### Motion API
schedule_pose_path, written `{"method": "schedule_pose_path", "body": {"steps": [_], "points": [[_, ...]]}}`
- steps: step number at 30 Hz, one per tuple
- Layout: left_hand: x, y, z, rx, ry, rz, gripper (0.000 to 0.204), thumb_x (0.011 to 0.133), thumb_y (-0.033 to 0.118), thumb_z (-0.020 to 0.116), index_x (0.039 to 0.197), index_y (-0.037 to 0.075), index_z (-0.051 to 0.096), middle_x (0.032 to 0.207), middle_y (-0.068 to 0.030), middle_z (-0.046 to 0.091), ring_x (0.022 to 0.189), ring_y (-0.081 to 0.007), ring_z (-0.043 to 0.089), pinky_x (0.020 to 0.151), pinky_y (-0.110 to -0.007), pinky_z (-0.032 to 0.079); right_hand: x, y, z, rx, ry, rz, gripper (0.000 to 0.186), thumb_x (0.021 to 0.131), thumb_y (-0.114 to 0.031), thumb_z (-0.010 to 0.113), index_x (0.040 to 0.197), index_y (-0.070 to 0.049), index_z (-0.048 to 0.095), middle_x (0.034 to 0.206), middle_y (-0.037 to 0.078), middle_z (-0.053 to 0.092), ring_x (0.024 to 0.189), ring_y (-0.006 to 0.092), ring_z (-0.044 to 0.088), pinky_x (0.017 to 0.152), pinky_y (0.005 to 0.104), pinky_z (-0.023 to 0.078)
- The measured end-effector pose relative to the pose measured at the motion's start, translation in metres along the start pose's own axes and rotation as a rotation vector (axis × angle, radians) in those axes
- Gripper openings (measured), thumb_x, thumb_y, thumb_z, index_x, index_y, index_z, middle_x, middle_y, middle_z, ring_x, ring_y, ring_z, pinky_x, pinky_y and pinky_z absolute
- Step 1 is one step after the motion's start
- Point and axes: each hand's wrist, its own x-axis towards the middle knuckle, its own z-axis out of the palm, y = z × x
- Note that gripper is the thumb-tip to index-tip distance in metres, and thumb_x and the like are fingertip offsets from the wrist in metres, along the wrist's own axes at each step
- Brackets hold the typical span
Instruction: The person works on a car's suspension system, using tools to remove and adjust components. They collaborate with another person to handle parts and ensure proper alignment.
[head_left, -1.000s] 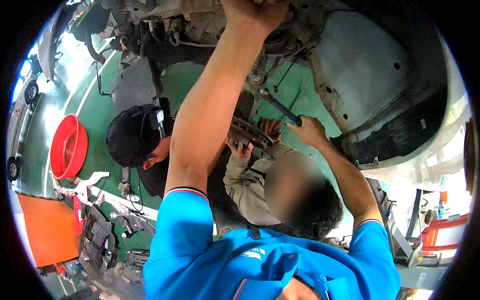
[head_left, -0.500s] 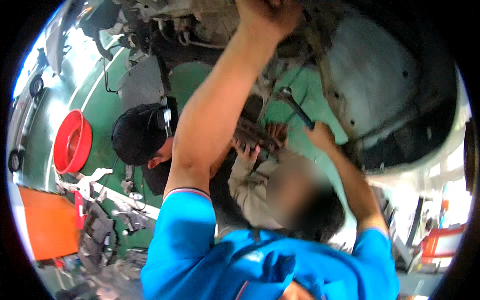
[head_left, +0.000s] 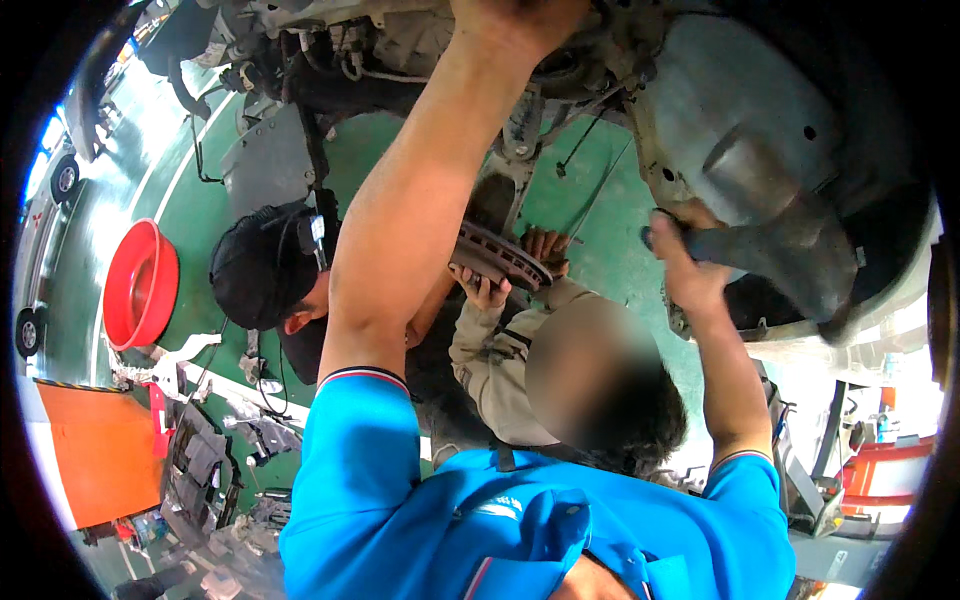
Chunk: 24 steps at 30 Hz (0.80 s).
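My left arm reaches up to the car's underside, where my left hand [head_left: 522,22] is partly cut off by the top edge. Its fingers do not show, so what it touches is hidden. My right hand [head_left: 695,265] is closed around the dark handle of a hammer [head_left: 790,245], whose head is smeared by motion. This blurred head is in front of the grey wheel-arch liner [head_left: 740,85]. Between my arms and lower down is a vented brake disc [head_left: 508,258], with another person's hands [head_left: 485,285] on it.
Below me a person in beige sleeves [head_left: 478,375] leans close in. A person in a black cap [head_left: 262,265] is left of my left arm. Farther left are a red basin [head_left: 140,285], an orange panel [head_left: 100,455] and scattered car parts [head_left: 195,450] on the green floor.
My right hand has swung the hammer from the middle over to the right, toward the wheel arch. My left hand has moved slightly left and farther up out of view.
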Motion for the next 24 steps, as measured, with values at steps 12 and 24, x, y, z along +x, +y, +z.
{"method": "schedule_pose_path", "body": {"steps": [12,24], "points": [[0.0,0.01,-0.016,0.11,-0.038,-0.078,0.039,0.104,0.03,0.041,0.071,0.013,0.05,0.068,-0.0028,0.05,0.059,-0.0154,0.046,0.054,-0.028,0.046,0.012,0.026,-0.002,-0.572,-0.39,0.193,0.045,0.085,-0.041,0.067,0.092,0.003,0.065,0.079,0.017,0.067,0.078,0.03,0.065,0.073,0.0418,0.049],[0.012,-0.005,0.008,0.106,0.018,0.024,0.029,0.103,0.023,0.04,0.087,0.01,0.06,0.082,-0.0027,0.057,0.07,-0.0177,0.055,0.054,-0.028,0.047,0.045,0.104,0.047,-0.766,-0.471,0.244,0.045,0.085,-0.043,0.066,0.092,0.001,0.067,0.082,0.017,0.067,0.079,0.0365,0.065,0.074,0.0455,0.051]]}}
